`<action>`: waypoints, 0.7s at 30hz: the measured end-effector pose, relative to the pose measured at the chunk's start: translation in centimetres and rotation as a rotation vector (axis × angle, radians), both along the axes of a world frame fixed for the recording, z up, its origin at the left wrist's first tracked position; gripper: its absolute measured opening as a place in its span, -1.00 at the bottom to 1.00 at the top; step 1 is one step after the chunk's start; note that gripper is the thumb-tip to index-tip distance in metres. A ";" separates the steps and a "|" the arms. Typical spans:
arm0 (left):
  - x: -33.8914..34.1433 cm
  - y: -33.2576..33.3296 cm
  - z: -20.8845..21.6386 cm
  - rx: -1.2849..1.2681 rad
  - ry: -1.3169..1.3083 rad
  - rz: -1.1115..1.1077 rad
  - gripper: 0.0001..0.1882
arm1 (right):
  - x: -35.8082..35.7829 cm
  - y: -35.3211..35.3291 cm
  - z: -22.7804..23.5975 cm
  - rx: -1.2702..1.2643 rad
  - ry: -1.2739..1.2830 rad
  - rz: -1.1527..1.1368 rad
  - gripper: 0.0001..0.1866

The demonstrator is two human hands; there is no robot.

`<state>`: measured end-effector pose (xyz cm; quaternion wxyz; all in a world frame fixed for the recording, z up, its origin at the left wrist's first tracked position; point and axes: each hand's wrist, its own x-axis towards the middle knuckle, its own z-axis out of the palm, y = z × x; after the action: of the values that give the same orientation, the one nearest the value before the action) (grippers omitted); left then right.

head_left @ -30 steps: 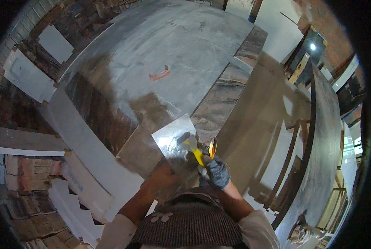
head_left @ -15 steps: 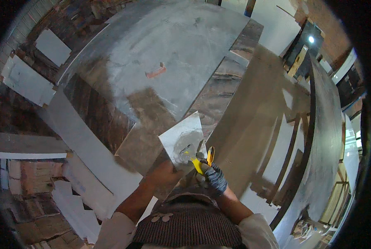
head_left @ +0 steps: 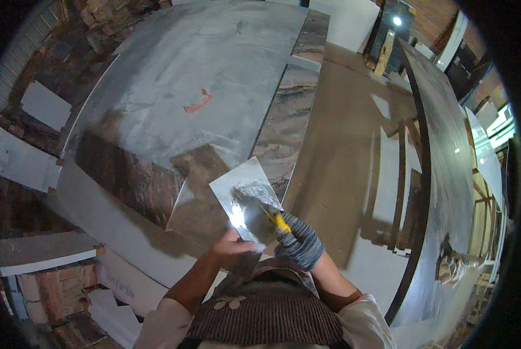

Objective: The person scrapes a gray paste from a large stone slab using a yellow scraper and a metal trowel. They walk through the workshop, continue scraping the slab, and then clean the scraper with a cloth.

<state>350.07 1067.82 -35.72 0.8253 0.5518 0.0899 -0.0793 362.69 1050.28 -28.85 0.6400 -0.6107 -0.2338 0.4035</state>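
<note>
A small white tile [head_left: 222,185] is held up in front of my body. My bare left hand [head_left: 232,244] grips its near edge, thumb lying over the top face. Wet, shiny grey paste [head_left: 253,191] covers part of that face. In its grey knit glove, my right hand [head_left: 301,241] is closed round the yellow handle of a putty knife [head_left: 281,222]. The knife tilts toward the paste; its blade is hard to make out against the grey. Beyond the tile lies a long brown marbled strip [head_left: 284,125] on the large grey slab [head_left: 214,64].
A small reddish piece [head_left: 198,104] rests on the slab. Brown marbled panels [head_left: 126,174] lie at its left side. On the right, a large dark-edged slab [head_left: 447,174] stands beside the brown floor [head_left: 336,151]. White offcut boards [head_left: 25,157] lie at far left.
The view has shifted, so the surroundings appear further left. My right hand has turned with the putty knife, and the paste looks smeared and glossier. My left thumb now shows over the tile.
</note>
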 end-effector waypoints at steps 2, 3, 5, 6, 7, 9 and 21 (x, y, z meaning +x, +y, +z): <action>-0.6 0.4 0.2 0.029 -0.032 -0.003 -0.45 | -1.3 0.3 1.4 -0.339 -0.568 0.086 -0.47; -1.0 0.6 0.1 0.121 -0.046 -0.013 -0.47 | -2.1 0.6 2.0 -0.514 -0.849 0.131 -0.43; -1.6 0.8 0.3 0.306 -0.079 -0.027 -0.52 | -3.8 0.8 0.6 -0.579 -0.867 0.152 -0.35; -2.0 1.5 0.2 0.363 -0.047 -0.130 -0.58 | -4.5 0.8 0.3 -0.630 -0.885 0.175 -0.35; -2.1 1.4 0.5 0.353 -0.035 -0.125 -0.60 | -5.1 0.7 0.4 -0.680 -0.902 0.199 -0.35; -2.6 1.4 1.8 0.339 -0.003 -0.103 -0.63 | -5.6 1.0 2.1 -0.707 -0.892 0.231 -0.39; -4.4 2.0 -0.3 0.514 0.021 -0.207 -0.59 | -6.1 0.8 1.9 -0.646 -0.822 0.279 -0.49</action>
<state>345.66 1069.80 -36.04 0.6449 0.7483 0.0586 -0.1437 356.58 1051.12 -26.97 0.2159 -0.8469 -0.4080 0.2641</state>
